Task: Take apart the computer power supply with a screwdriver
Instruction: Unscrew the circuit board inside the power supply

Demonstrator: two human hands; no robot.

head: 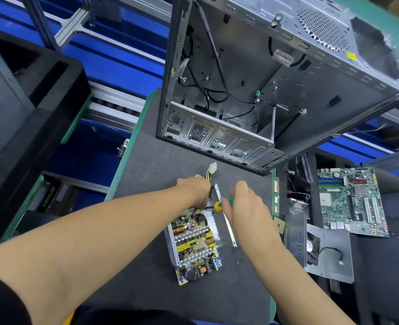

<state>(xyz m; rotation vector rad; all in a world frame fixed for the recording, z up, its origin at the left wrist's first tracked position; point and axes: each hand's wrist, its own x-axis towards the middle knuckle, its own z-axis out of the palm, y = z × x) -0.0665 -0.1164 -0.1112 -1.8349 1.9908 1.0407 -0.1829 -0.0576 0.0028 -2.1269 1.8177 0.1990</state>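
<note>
Our right hand (245,204) grips the screwdriver (219,206), tip low at the far end of the power supply (223,227), which lies open on the dark mat (146,179) before us; our left hand (195,191) clamps that end. If the tip slips, it could gouge the exposed circuit board (193,245) or jab our left hand. A gutted computer case (264,78) stands behind, a motherboard (351,200) to the right.

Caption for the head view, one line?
Right hand holds a screwdriver at the opened power supply; left hand steadies it.
</note>
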